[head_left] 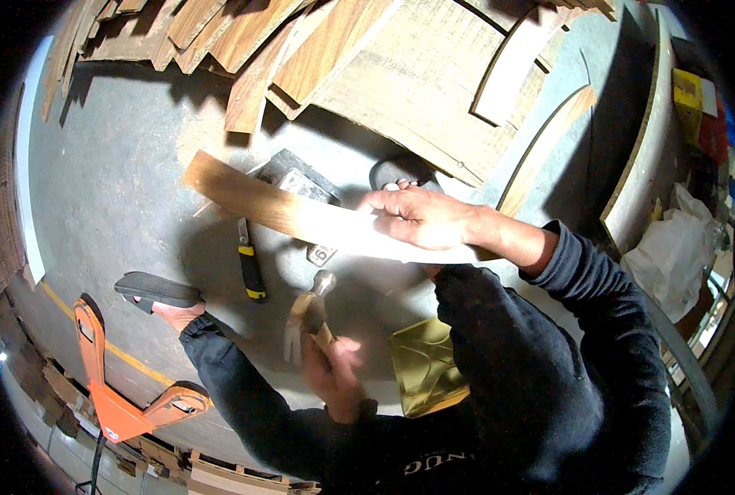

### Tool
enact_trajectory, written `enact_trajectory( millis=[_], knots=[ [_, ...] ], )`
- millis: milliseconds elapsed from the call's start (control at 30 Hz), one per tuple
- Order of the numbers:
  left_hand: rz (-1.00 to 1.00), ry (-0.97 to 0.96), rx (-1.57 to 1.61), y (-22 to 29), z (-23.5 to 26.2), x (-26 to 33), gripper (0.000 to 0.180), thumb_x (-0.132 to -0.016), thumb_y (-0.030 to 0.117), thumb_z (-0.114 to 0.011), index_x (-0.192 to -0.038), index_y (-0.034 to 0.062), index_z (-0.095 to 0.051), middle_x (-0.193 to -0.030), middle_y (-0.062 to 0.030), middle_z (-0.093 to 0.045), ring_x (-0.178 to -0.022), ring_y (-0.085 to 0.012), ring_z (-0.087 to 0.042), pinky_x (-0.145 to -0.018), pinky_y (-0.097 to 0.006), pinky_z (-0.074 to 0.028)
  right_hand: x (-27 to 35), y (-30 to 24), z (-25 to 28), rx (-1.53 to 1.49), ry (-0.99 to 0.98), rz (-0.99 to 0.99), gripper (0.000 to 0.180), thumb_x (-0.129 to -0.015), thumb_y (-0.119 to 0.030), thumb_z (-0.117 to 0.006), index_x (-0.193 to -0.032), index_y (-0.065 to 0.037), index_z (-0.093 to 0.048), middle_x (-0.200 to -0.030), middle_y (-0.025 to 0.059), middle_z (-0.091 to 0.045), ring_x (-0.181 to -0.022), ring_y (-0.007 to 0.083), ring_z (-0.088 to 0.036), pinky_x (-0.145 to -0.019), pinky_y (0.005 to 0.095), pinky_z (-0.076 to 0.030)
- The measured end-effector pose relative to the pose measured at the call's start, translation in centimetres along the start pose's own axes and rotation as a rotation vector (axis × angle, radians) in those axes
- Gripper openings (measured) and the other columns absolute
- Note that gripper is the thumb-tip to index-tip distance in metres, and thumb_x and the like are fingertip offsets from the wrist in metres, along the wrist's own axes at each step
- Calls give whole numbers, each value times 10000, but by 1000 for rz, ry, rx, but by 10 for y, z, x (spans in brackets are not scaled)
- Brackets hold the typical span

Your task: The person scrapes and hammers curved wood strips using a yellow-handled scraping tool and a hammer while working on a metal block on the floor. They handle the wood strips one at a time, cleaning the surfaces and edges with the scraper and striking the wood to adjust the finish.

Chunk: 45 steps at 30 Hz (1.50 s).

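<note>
My left hand (334,379), slightly blurred, is closed around the handle of a claw hammer (321,290) low in front of me. A long wooden strip (256,202), brightly lit towards its right part, lies crosswise above the floor. Over its right part my right hand (421,216) grips it, fingers bent on the top face; its underside is hidden. Just beyond the strip rests a dark block-like object (301,180). A black and yellow utility knife (250,262) and what looks like a tape measure (321,252) show at its near edge.
Wooden planks (301,58) are piled at the far side. My slippered feet (157,290) are either side. A yellow tin-like container (425,367) stands near my bent knee. An orange pallet jack part (120,408) is at lower left, a white plastic bag (673,247) at right.
</note>
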<state>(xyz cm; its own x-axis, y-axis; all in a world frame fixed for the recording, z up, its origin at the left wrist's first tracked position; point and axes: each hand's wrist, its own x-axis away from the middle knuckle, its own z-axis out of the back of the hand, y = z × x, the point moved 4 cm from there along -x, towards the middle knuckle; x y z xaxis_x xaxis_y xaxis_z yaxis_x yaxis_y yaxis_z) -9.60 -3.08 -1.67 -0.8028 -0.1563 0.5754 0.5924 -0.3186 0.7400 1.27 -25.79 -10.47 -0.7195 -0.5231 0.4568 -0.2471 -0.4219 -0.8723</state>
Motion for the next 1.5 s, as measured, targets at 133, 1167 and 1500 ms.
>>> enact_trajectory(
  millis=[133,1167,1500],
  knots=[
    [42,-6,-7,-2,1,-2,205,-943,190,-477,-1063,24,-485,-726,-48,-579,-509,-96,-448,-511,-246,-376,2,-5,5,-41,10,-17,384,-850,-223,-520,-1228,-159,-497,-948,178,-642,-971,348,-613,-898,450,-430],
    [-468,394,-887,-132,60,-139,455,-860,165,-615,-1268,5,-494,-1155,-224,-568,-1127,-372,-468,-986,-490,-341,-41,-26,20,517,216,83,355,-860,-320,-538,-1132,-97,-586,-947,151,-648,-915,337,-627,-801,442,-494],
    [75,347,-219,-154,68,-137,551,-803,34,-619,-1307,-16,-403,-1044,-164,-562,-897,-274,-587,-772,-394,-505,-29,-12,14,642,119,87,532,-693,-361,-745,-1118,-85,-582,-943,132,-632,-894,315,-625,-790,418,-495]
  ],
)
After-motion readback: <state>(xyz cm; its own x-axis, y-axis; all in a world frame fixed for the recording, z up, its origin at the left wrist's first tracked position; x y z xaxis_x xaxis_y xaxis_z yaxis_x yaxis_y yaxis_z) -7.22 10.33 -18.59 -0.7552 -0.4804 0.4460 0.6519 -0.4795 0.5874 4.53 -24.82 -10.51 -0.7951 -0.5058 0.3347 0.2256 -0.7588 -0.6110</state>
